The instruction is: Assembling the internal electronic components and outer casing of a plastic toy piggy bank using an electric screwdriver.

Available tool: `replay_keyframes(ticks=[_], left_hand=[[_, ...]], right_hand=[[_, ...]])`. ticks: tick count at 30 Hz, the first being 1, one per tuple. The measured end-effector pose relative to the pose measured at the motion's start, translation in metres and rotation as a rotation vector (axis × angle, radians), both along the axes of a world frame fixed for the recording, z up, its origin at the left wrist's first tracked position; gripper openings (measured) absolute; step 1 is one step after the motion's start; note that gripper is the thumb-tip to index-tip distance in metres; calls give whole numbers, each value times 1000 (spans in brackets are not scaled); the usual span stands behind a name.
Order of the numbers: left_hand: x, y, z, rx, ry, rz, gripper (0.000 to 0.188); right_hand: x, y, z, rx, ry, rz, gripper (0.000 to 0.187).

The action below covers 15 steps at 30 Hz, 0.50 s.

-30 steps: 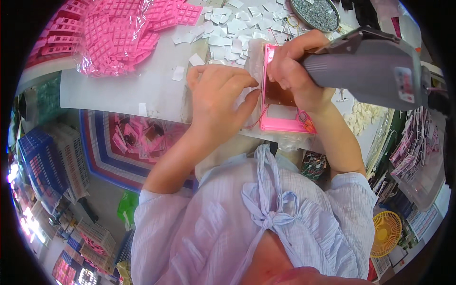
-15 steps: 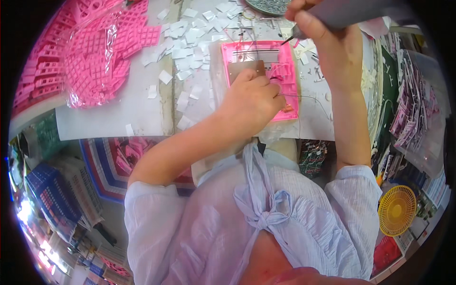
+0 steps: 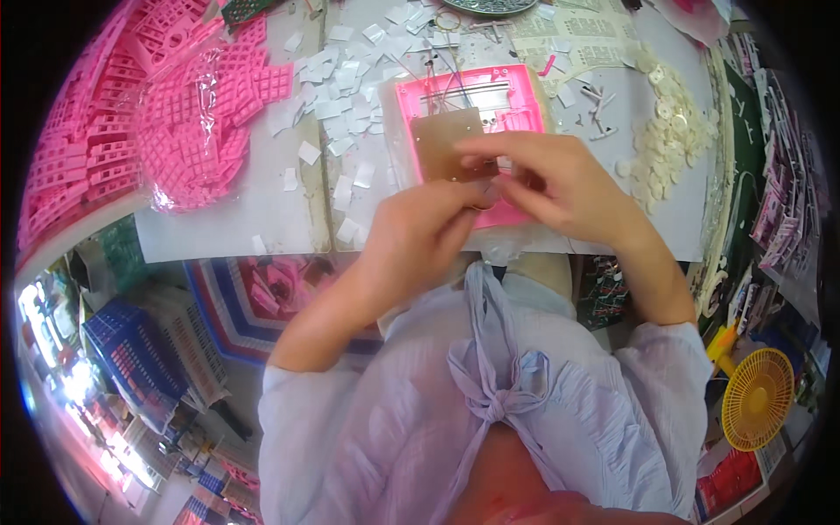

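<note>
A pink plastic casing [image 3: 529, 83] lies on a clear plastic sheet. Over its left part sits a brown circuit board [image 3: 437, 144], and thin wires [image 3: 451, 79] run out beyond the casing's far edge. My left hand [image 3: 416, 227] is closed at the board's near edge, its fingertips pinched together. From the right comes my right hand [image 3: 569, 179], its forefinger bent across the board and its thumb close to the left fingertips. Both sets of fingertips meet over the casing's lower part. Whatever lies between them is too small or hidden to make out.
Bagged pink keypad-like pieces [image 3: 192, 131] lie at left, with scattered white squares [image 3: 346, 87] beside them. Pale discs [image 3: 669, 131] and small white pins [image 3: 599, 109] lie at right. A round metal dish [image 3: 490, 7] stands at the far edge. A yellow fan-like round grille [image 3: 757, 398] stands lower right.
The dark grey handheld tool has left my right hand and is out of view. My right hand has come down to the casing beside the left, which has moved toward the near edge of the board.
</note>
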<state>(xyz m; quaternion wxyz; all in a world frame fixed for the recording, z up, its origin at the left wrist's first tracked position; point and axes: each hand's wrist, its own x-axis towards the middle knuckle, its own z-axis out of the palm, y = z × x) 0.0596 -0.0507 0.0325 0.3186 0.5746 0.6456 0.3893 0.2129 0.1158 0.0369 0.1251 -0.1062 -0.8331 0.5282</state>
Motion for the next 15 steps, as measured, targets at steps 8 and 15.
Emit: replay_keyframes(ticks=[8, 15], left_hand=[[0, -15, -5, -11, -95, 112, 18], [7, -12, -12, 53, -228, 238, 22]], right_hand=[[-19, -4, -2, -22, -161, 246, 50], [-8, -11, -3, 17, -86, 123, 45]])
